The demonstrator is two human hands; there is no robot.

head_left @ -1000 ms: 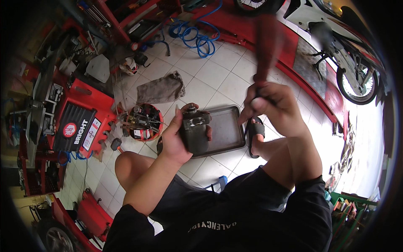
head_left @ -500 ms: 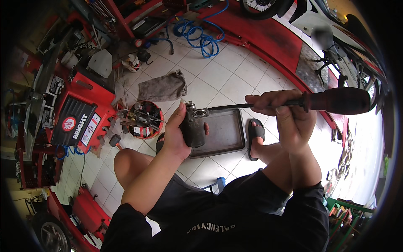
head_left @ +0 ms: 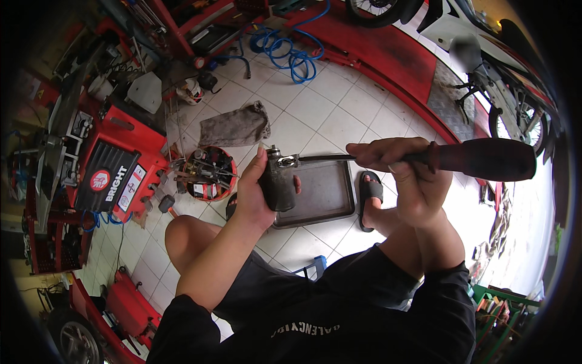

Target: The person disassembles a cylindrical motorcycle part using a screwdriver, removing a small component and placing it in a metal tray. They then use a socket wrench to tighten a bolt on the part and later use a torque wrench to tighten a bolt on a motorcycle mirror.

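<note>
My left hand [head_left: 255, 194] is wrapped round a dark metal cylinder [head_left: 280, 190], held upright, with a small silver fitting at its top and an oval metal lug on its side. In my right hand [head_left: 412, 167] is a large screwdriver [head_left: 482, 160], gripped around its shaft near the dark red handle. The handle points right and the shaft runs left to the cylinder. Its tip meets the lug area; whether it sits inside the opening I cannot tell. Beneath the cylinder a shallow grey metal tray [head_left: 350, 188] lies on the floor.
A dirty grey cloth [head_left: 233, 125] and a round red tub [head_left: 230, 167] of tools and parts lie ahead on the left. Nearby are a mallet [head_left: 165, 203] and a red machine [head_left: 148, 164]. A blue hose [head_left: 297, 60] coils beside a red lift platform [head_left: 364, 36]; a motorcycle [head_left: 503, 79] stands far right.
The screwdriver's handle end has dropped toward me, tilting the shaft. My right hand has shifted slightly left and nearer. My left hand and the cylinder have barely moved.
</note>
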